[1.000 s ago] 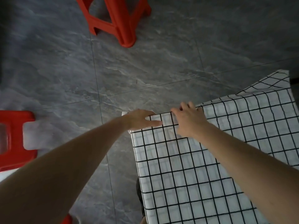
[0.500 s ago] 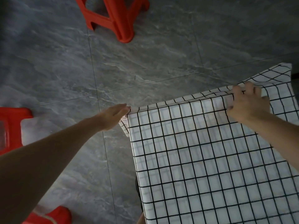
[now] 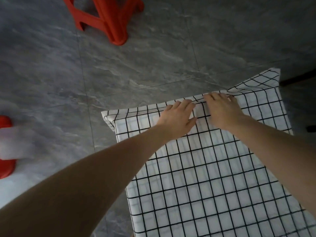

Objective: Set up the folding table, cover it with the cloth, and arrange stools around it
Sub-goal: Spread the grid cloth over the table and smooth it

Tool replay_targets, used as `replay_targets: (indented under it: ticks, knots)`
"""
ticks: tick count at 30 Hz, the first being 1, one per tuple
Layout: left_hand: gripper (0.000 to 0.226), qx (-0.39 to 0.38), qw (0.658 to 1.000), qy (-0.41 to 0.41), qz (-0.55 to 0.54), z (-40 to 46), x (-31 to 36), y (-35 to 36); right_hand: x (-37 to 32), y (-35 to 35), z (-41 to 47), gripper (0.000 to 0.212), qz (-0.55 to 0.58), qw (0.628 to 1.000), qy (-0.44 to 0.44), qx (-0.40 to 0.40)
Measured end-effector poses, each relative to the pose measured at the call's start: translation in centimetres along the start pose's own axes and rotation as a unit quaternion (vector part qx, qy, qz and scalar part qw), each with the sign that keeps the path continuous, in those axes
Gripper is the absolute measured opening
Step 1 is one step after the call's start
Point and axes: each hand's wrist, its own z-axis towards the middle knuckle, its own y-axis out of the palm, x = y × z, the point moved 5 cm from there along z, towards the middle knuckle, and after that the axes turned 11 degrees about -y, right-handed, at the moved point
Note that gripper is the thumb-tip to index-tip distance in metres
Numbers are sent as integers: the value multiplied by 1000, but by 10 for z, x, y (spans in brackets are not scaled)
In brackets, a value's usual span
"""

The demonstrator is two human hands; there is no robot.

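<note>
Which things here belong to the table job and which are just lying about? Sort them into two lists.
Job:
- white cloth with black grid lines, spread over the table
- left hand and right hand, both flat on the cloth near its far edge
- red plastic stool standing on the floor beyond
- second red plastic stool, cut off at the left edge

Lying about:
- dark object at the right edge, too cropped to identify

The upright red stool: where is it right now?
In the head view the red stool stands on the grey floor at top, left of centre, well beyond the checked cloth and apart from both hands.
</note>
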Motion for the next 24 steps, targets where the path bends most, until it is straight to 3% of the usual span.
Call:
replay_targets:
  ticks: [4, 9, 13, 18, 24]
  knots:
    - [53, 19, 997, -65, 25, 17, 9, 25, 22, 7, -1, 55, 15, 1000, 18, -10]
    - [54, 98, 991, -57, 76, 14, 3, 36, 71, 18, -6, 54, 21, 1000, 1, -8]
    - [53, 104, 989, -62, 87, 16, 6, 36, 142, 18, -18, 55, 81, 991, 103, 14]
    - [53, 101, 988, -63, 96, 16, 6, 36, 214, 27, -41, 68, 130, 977, 166, -5]
    - [52, 95, 989, -64, 98, 16, 6, 36, 227, 45, -60, 63, 278, 911, 301, 54]
